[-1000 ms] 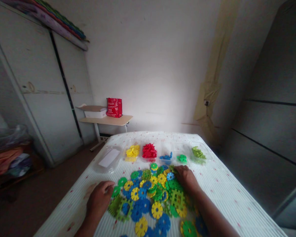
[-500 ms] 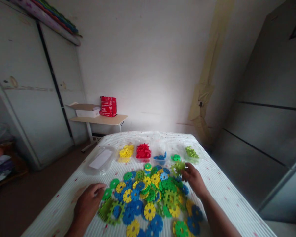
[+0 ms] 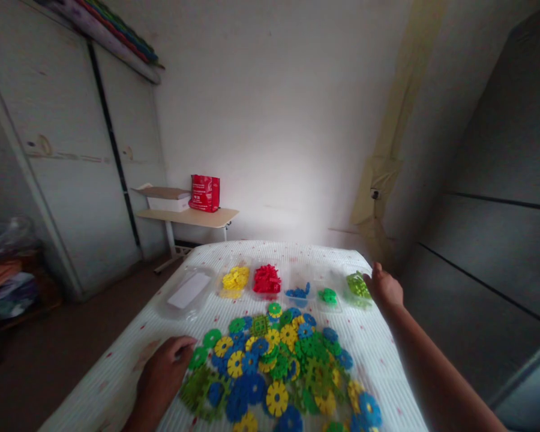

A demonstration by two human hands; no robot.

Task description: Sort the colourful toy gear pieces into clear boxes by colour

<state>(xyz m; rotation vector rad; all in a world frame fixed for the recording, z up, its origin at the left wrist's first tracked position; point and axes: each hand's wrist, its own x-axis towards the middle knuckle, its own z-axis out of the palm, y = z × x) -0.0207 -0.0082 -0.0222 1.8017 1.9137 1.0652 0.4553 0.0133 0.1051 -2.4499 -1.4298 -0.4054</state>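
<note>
My left hand (image 3: 164, 366) rests on the table at the left edge of a heap of plastic snowflake discs, its fingers loosely curled and a gap showing by the thumb. Nothing shows in it; a green disc (image 3: 198, 358) lies against its fingertips. My right hand (image 3: 386, 288) reaches to the far right, at the right side of a clear box holding lime-green square pieces (image 3: 358, 285). Its fingertips meet the edge of those pieces, and whether they still grip one is not visible. Blue, yellow and green discs (image 3: 276, 399) fill the heap between my arms.
Clear boxes stand in a row with yellow pieces (image 3: 236, 278), red pieces (image 3: 267, 279), blue pieces (image 3: 298, 293) and green pieces (image 3: 328, 296). A clear lid or tray with a white card (image 3: 189, 290) lies at left. Behind, a side table (image 3: 207, 217) carries a red bag (image 3: 205, 193).
My right hand picked a lime-green square piece from the heap's far right and moved right to the lime-green box. My left hand stayed beside the heap. The view shifted slightly.
</note>
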